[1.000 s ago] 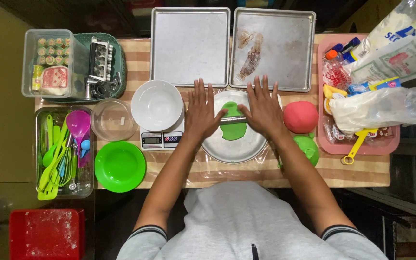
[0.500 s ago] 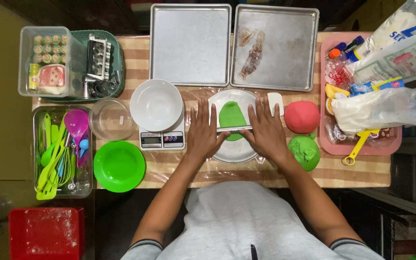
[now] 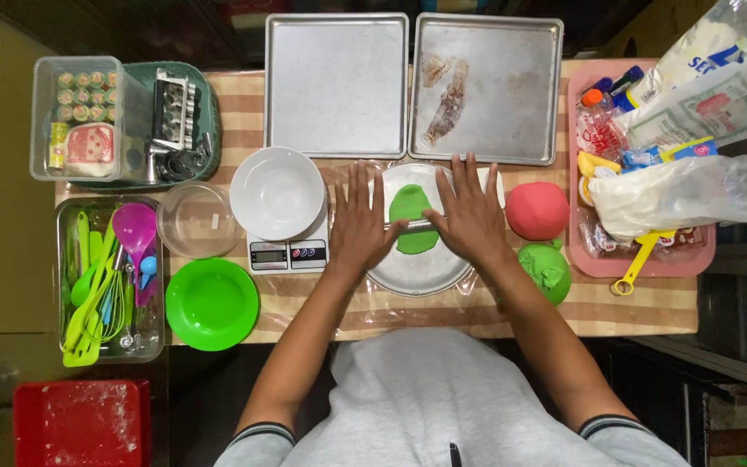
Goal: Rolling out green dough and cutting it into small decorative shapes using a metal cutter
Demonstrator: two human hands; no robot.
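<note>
A flattened piece of green dough lies on a round metal plate in the middle of the table. A thin metal rolling pin crosses the dough. My left hand presses flat on the pin's left end, and my right hand presses flat on its right end, fingers spread and pointing away from me. A red dough ball and a green dough lump sit to the right of the plate.
Two metal baking trays lie at the back. A white bowl stands on a kitchen scale, next to a clear bowl and a green plate. Utensil tub left; pink tray with bags right.
Both hands slid toward me with the rolling pin, then away again to the middle of the dough. The dough looks longer and flatter.
</note>
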